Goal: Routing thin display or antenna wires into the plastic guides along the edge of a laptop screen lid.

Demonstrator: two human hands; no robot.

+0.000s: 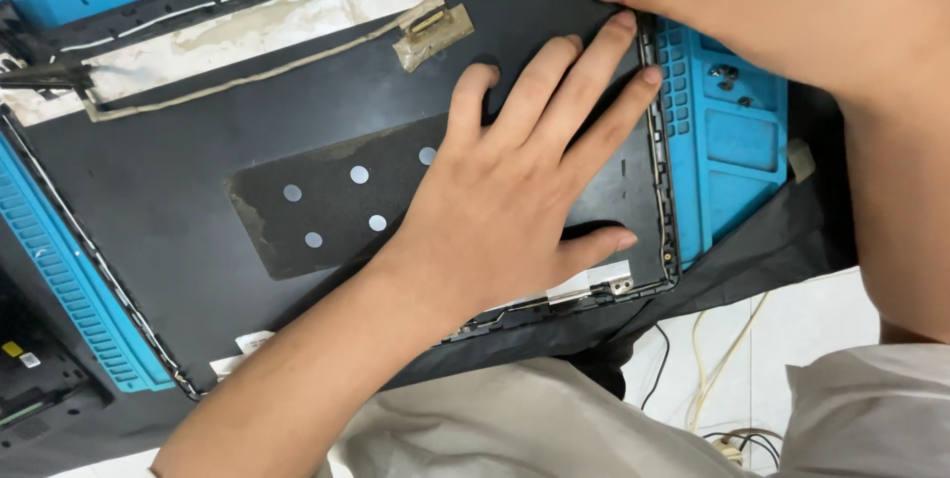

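A black laptop lid cover (168, 191) lies inside-up on a blue work mat (732, 142). A dark foam patch with round pale dots (327, 206) sits on its middle. My left hand (515, 191) lies flat on the cover, fingers spread, pressing it down near the right edge. My right hand (752, 3) reaches in from the upper right; its thumb and fingers pinch the cover's thin black edge strip (653, 132) at the top right corner. A flat cable with a taped connector (430, 28) runs along the cover's upper edge.
Small screws (727, 77) rest in a mat compartment at right. A metal hinge bracket (594, 285) sits at the cover's near corner. A black cloth (772, 240) hangs off the table's edge. Wires (712, 369) lie on the white tiled floor. My lap is below.
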